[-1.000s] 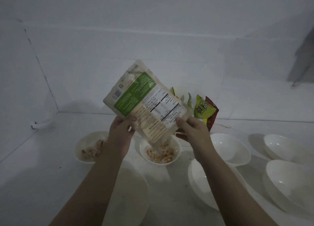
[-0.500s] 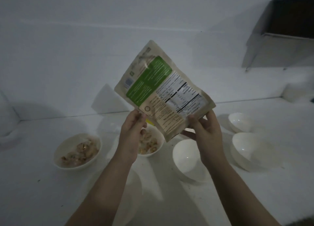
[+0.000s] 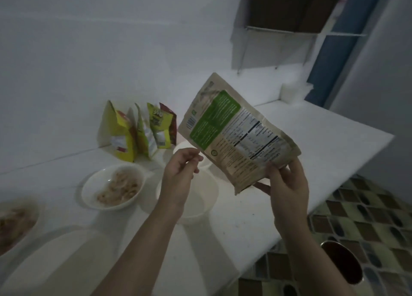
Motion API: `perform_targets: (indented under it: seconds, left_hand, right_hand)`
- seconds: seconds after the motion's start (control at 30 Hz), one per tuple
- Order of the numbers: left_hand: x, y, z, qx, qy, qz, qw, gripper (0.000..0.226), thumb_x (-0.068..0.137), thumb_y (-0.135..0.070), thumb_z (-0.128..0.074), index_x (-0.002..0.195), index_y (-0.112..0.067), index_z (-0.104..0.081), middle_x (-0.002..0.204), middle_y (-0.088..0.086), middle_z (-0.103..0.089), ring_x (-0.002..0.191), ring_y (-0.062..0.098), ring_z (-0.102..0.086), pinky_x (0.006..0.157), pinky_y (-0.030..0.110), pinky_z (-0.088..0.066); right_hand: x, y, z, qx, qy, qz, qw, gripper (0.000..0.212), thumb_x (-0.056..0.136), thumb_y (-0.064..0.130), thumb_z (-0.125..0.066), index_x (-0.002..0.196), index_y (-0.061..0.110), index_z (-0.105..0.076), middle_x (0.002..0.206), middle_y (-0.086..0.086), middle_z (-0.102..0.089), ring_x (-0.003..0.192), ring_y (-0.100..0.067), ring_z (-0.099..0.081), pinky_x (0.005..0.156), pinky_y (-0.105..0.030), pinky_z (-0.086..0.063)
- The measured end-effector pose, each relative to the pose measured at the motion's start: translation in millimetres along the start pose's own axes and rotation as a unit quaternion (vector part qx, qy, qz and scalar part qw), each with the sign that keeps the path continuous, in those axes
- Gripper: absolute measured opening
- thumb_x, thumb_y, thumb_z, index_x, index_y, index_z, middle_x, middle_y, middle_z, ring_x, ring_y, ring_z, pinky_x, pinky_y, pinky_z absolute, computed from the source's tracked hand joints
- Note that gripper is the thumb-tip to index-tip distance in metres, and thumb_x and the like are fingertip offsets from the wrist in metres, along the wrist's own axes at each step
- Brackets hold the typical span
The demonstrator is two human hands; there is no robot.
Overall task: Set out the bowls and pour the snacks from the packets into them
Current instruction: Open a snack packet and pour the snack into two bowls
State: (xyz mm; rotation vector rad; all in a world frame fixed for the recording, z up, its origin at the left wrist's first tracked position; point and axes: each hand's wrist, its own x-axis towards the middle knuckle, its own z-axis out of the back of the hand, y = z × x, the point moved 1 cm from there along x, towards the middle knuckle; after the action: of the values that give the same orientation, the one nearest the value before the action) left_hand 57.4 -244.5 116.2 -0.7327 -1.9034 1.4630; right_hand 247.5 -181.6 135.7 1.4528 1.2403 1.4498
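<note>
The left hand has just come off the brown packet, so the right hand alone now pinches it by a lower corner, up in the air over the worktop and tilted, no longer above the filled bowl. Looks like pouring from this packet is finished; the empty bowl below the left wrist likely waits for the next one. The left hand hovers just beside the packet, fingers loosely curled, holding nothing. The standing packets wait against the wall.
</note>
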Motion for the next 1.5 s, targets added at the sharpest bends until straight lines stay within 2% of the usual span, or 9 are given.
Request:
perform_targets:
  seconds: [0.4,0.6,0.7,0.83,0.9,1.0,1.1,1.23,1.5]
  left_hand:
    - [-21.7,37.0,-216.6,0.036,0.145,0.018,0.989,0.025,0.092,-0.005,-0.054,0.081,-0.025,-0.065,0.088,0.003,-0.064,0.077,0.016,-0.052,0.074,0.031,-0.043]
    - [-44.3,65.0,-324.5,0.043,0.199,0.028,0.979,0.032,0.091,-0.005,-0.052,0.074,-0.028,-0.066,0.083,0.0,-0.063,0.074,0.015,-0.052,0.071,0.033,-0.043]
    - [-54.6,80.5,-366.0,0.049,0.219,0.04,0.974,0.03,0.091,-0.004,-0.052,0.076,-0.026,-0.066,0.085,0.0,-0.063,0.074,0.015,-0.052,0.072,0.034,-0.042]
    - [-61.4,104.7,-416.0,0.07,0.258,0.07,0.961,0.024,0.093,-0.005,-0.052,0.08,-0.02,-0.065,0.086,0.002,-0.063,0.073,0.015,-0.052,0.071,0.031,-0.042]
    - [-60.6,116.7,-438.9,0.08,0.271,0.08,0.956,0.021,0.094,-0.005,-0.052,0.083,-0.018,-0.064,0.084,0.001,-0.063,0.073,0.014,-0.052,0.069,0.028,-0.043]
    - [-55.6,141.0,-475.9,0.101,0.29,0.095,0.947,0.018,0.095,-0.005,-0.051,0.088,-0.014,-0.065,0.08,0.002,-0.061,0.068,0.011,-0.053,0.065,0.024,-0.045]
    - [-47.8,171.9,-514.2,0.116,0.318,0.119,0.933,0.017,0.095,-0.008,-0.052,0.09,-0.016,-0.065,0.079,-0.002,-0.063,0.065,0.006,-0.053,0.061,0.018,-0.044]
    - [-31.9,211.2,-561.9,0.134,0.345,0.145,0.918,0.018,0.095,-0.009,-0.053,0.088,-0.019,-0.066,0.084,0.001,-0.064,0.072,0.009,-0.056,0.065,0.022,-0.044]
    - [-19.1,296.5,-642.3,0.169,0.389,0.212,0.88,0.018,0.095,-0.004,-0.051,0.089,-0.014,-0.064,0.084,0.001,-0.063,0.066,0.008,-0.052,0.054,0.013,-0.042]
  right_hand:
    - [54.2,0.4,194.0,-0.006,-0.123,0.028,0.992,0.025,0.102,0.007,-0.049,0.113,0.024,-0.064,0.097,0.005,-0.075,0.088,-0.018,-0.074,0.062,-0.028,-0.06]
    - [78.0,-13.3,299.1,-0.048,-0.173,0.038,0.983,0.021,0.101,0.012,-0.051,0.111,0.025,-0.065,0.101,-0.007,-0.073,0.093,-0.035,-0.071,0.078,-0.053,-0.059]
    - [84.7,-19.7,342.7,-0.052,-0.196,0.029,0.979,0.016,0.101,0.013,-0.052,0.098,0.023,-0.064,0.094,-0.024,-0.064,0.09,-0.057,-0.059,0.068,-0.063,-0.057]
    - [93.4,-28.4,386.0,-0.046,-0.239,0.004,0.97,0.029,0.101,0.009,-0.05,0.106,0.031,-0.067,0.092,-0.006,-0.072,0.084,-0.034,-0.068,0.068,-0.059,-0.057]
    - [99.9,-37.1,405.6,-0.04,-0.259,-0.011,0.965,0.031,0.102,0.009,-0.05,0.104,0.034,-0.067,0.094,-0.01,-0.072,0.081,-0.028,-0.069,0.069,-0.051,-0.061]
    - [112.9,-57.0,434.9,-0.039,-0.285,-0.035,0.957,0.032,0.102,0.012,-0.051,0.098,0.039,-0.067,0.098,-0.018,-0.07,0.086,-0.037,-0.07,0.071,-0.049,-0.063]
    - [130.0,-84.8,466.9,-0.088,-0.314,-0.062,0.943,0.027,0.098,0.02,-0.053,0.1,0.044,-0.066,0.099,-0.005,-0.074,0.092,-0.034,-0.071,0.078,-0.058,-0.059]
    - [153.7,-118.5,507.6,-0.122,-0.344,-0.099,0.926,0.024,0.097,0.024,-0.053,0.095,0.045,-0.065,0.093,-0.016,-0.07,0.086,-0.049,-0.065,0.07,-0.067,-0.054]
    - [182.2,-202.4,581.7,-0.128,-0.411,-0.223,0.875,0.029,0.1,0.013,-0.048,0.114,0.033,-0.064,0.097,-0.006,-0.074,0.079,-0.025,-0.074,0.063,-0.044,-0.062]
